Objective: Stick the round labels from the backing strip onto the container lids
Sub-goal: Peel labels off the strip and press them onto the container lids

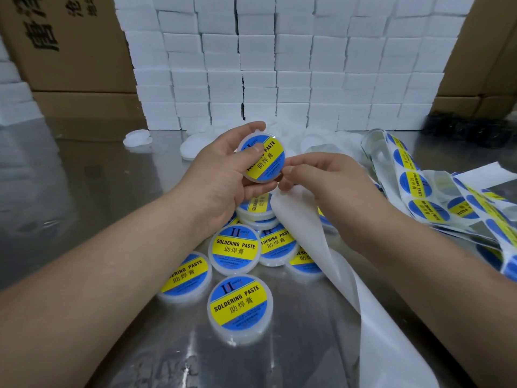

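My left hand (221, 175) grips a round white container (263, 158) whose lid carries a blue and yellow "Soldering Paste" label, thumb pressed on the label's upper left. My right hand (321, 177) pinches the top of the white backing strip (335, 264) right beside the container's lower right edge. The strip hangs from the fingers and curls down toward the front edge. Several labelled containers (236, 249) lie in a heap on the metal table (84, 191) below my hands. More strip with unpeeled round labels (416, 183) lies at the right.
A wall of stacked white boxes (279, 65) stands behind the work area. Unlabelled white lids and containers (193, 147) lie at its foot. Cardboard cartons (64, 43) flank it on the left and right.
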{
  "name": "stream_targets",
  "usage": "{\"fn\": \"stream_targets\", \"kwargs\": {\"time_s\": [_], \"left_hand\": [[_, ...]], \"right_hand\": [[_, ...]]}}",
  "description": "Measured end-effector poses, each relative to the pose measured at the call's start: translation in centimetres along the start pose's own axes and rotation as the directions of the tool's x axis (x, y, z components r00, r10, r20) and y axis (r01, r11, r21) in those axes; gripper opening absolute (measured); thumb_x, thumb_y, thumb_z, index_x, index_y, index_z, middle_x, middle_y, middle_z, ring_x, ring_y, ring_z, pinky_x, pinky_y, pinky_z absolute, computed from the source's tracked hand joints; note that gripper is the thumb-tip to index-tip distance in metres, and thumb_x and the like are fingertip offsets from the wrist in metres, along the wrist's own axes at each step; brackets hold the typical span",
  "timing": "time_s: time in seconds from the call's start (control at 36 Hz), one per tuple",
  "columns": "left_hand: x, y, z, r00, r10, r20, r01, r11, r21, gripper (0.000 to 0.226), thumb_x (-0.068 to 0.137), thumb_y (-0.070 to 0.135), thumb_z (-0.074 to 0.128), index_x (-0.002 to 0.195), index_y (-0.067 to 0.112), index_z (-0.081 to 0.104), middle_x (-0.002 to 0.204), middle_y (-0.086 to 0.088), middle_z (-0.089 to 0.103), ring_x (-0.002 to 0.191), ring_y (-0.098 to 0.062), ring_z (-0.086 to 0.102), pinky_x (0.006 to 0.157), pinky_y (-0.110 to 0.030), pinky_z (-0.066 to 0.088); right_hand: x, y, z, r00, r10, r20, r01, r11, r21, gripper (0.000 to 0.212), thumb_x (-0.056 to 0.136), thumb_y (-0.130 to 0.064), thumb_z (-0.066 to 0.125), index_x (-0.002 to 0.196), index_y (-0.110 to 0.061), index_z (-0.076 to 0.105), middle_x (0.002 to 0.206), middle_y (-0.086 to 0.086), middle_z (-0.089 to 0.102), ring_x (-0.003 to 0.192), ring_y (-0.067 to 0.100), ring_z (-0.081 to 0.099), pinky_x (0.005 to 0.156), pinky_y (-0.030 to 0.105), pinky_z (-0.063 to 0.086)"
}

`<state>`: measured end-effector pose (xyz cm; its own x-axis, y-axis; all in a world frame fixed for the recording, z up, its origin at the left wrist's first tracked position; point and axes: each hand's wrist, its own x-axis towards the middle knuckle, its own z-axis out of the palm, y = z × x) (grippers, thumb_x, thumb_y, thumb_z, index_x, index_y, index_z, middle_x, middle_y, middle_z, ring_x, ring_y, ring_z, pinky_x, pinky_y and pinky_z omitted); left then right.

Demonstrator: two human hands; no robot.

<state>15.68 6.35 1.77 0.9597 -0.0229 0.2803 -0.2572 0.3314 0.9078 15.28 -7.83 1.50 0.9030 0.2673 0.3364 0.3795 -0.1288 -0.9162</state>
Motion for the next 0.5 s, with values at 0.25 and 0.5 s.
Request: {"fn": "stream_targets", "kwargs": {"time_s": [0.25,0.5], "left_hand": [[-0.2,0.0,0.2,0.995,0.072,-0.066,-0.064,0.991,0.119,0.024,0.093,0.009,0.05,0.099,0.03,0.059,0.091,0.002,0.065,0.067,-0.016,0.07,0.059,-0.025,0.057],[0.0,0.7,-0.4,0.921,0.241,-0.306,-0.154,0.947,0.283,0.026,0.097,0.012,0.045,0.102,0.036,0.053,0.105,0.006,0.056,0.067,-0.013,0.07,0.05,-0.017,0.051]], "right_hand": [[0.3,0.4,-0.1,0.999,-0.007,-0.04,0.006,1.0,-0.03,0.034,0.082,-0.017,0.058,0.053,-0.032,0.067,0.077,-0.015,0.071,0.067,-0.008,0.06,0.058,0.005,0.045],[0.6,0.9,-0.6,0.976,0.038,-0.215,-0.073,0.985,-0.158,0.024,0.079,-0.024,0.06,0.064,-0.006,0.067,0.061,0.005,0.061,0.057,0.012,0.045,0.052,0.025,0.036]]}}
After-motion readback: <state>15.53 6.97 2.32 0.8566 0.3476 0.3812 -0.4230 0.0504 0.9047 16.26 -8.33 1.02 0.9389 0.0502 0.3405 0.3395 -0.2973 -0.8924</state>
